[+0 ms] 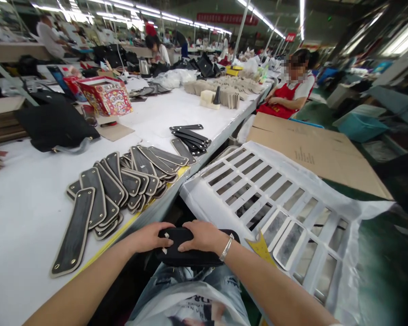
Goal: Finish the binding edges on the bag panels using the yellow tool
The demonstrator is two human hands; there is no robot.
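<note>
A black, oblong, padded-looking piece with rounded corners (187, 259) lies over my lap, just off the table edge. My left hand (151, 237) grips its left end, thumb on top beside small white bits (165, 243). Toward the middle, my right hand (204, 236) holds the same piece with its thumb pressed on the top face; the fingers curl over the far side and are partly hidden. To the left on the table is a heap of dark grey strips with beige edges and metal eyelets (105, 185). One such strip (74, 231) lies at the front of the heap.
A white slatted frame (258, 179) stands at right, with two framed grey panels (289, 244) and a yellow triangular piece (261, 248). Beyond it are a cardboard sheet (313, 154) and a seated person in a red apron (285, 97). Black strips (190, 138) and a patterned box (105, 97) sit farther back.
</note>
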